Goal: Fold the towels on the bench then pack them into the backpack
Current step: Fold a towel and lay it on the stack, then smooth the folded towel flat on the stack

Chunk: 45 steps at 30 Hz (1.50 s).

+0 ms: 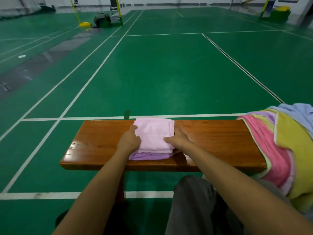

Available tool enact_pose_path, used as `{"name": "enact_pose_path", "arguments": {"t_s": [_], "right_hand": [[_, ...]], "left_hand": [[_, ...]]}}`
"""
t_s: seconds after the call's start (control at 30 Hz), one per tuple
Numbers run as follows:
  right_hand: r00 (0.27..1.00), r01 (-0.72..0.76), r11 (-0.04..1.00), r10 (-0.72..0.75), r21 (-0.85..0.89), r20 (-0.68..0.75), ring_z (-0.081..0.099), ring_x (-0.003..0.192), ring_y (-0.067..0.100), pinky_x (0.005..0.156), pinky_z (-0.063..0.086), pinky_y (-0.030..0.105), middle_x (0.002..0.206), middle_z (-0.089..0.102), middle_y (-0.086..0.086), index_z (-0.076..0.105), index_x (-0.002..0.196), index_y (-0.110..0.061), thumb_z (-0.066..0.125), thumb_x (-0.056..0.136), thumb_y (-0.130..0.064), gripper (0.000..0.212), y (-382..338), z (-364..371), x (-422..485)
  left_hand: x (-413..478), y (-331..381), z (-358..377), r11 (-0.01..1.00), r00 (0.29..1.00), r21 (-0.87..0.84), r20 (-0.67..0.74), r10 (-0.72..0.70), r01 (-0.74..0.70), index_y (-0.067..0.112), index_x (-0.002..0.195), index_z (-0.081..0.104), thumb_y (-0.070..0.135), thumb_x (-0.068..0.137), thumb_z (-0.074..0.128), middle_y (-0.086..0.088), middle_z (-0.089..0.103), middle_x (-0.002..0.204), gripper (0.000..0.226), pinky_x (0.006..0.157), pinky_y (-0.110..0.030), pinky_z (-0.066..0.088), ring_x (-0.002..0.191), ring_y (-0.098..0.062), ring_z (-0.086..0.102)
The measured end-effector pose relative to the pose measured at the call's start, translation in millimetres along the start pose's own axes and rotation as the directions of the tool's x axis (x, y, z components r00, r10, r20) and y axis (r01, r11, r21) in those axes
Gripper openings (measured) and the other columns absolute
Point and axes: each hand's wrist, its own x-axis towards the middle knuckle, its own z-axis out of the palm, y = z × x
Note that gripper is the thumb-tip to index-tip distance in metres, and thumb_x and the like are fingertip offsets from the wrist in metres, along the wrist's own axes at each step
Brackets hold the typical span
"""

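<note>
no writing can be read anywhere in view. a wooden bench [211,143] stands on a green court floor [160,73] marked with white lines. on the middle of the bench lie two folded towels, stacked: a pink towel [155,133] on top of a purple towel [149,156] whose near edge shows beneath it. the left hand [129,140] holds the stack's left side, fingers curled round the edge; the right hand [179,139] grips its right side, thumb lying on the pink top. on the bench's right end a heap of unfolded towels [284,150] hangs over the edge, pink, yellow, purple and blue layers, count unclear. far left are a yellow post base [85,24], a dark bag [101,20] and a chair [113,7].
</note>
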Motion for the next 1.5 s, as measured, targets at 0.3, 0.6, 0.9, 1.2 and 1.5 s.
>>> {"name": "enact_pose_path", "arguments": {"t_s": [0.3,0.6,0.9,1.2,1.5], "right_hand": [[0.985,0.137,0.908,-0.165,-0.396,-0.038,0.061,0.085,0.025,0.054,0.049,0.030,0.115,0.060,0.011,0.037,0.140,-0.007,0.065,0.086,-0.020,0.061,-11.9,-7.7,-27.7],[0.963,0.133,0.798,-0.244,-0.588,-0.114,0.054,0.125,0.037,0.095,0.050,0.040,0.142,0.049,0.020,0.037,0.143,-0.004,0.061,0.091,-0.028,0.062,-28.8,-70.2,-74.4],[0.954,0.086,0.757,-0.251,-0.648,-0.167,0.057,0.122,0.037,0.079,0.048,0.038,0.142,0.050,0.020,0.033,0.147,-0.002,0.067,0.093,-0.034,0.071,-26.5,-151.4,-130.0],[0.967,0.067,0.702,-0.221,-0.709,-0.127,0.053,0.128,0.036,0.088,0.047,0.038,0.148,0.047,0.019,0.031,0.151,-0.004,0.066,0.096,-0.036,0.072,-17.8,-195.0,-161.0],[0.961,0.078,0.729,-0.236,-0.680,-0.142,0.055,0.125,0.036,0.096,0.048,0.040,0.141,0.053,0.018,0.037,0.147,-0.004,0.066,0.094,-0.034,0.068,10.7,-241.1,-147.0]], "left_hand": [[-33.7,23.7,-7.9,0.945,0.999,0.324,-0.021,-0.039,0.044,0.021,0.149,0.034,0.016,0.094,0.053,-0.018,0.038,0.149,0.058,0.106,-0.052,0.041,0.134,-0.040,0.041],[-69.1,131.3,-18.8,0.942,0.950,0.146,-0.035,0.309,-0.301,0.016,0.130,0.059,0.028,0.091,0.055,-0.012,0.061,0.131,0.042,0.097,-0.045,0.051,0.117,-0.033,0.058],[-121.0,199.1,-15.9,0.900,0.901,0.071,-0.031,0.432,-0.430,0.020,0.126,0.063,0.019,0.088,0.056,-0.010,0.067,0.122,0.040,0.086,-0.036,0.052,0.108,-0.030,0.063],[-147.3,250.0,-15.4,0.858,0.858,0.035,0.002,0.513,-0.513,0.024,0.124,0.066,0.023,0.086,0.056,-0.010,0.069,0.117,0.040,0.089,-0.040,0.055,0.104,-0.032,0.065],[-134.9,307.4,27.5,0.816,0.816,0.064,0.109,0.567,-0.575,0.020,0.120,0.067,0.022,0.089,0.056,-0.015,0.069,0.117,0.033,0.089,-0.039,0.055,0.105,-0.034,0.065]]}}
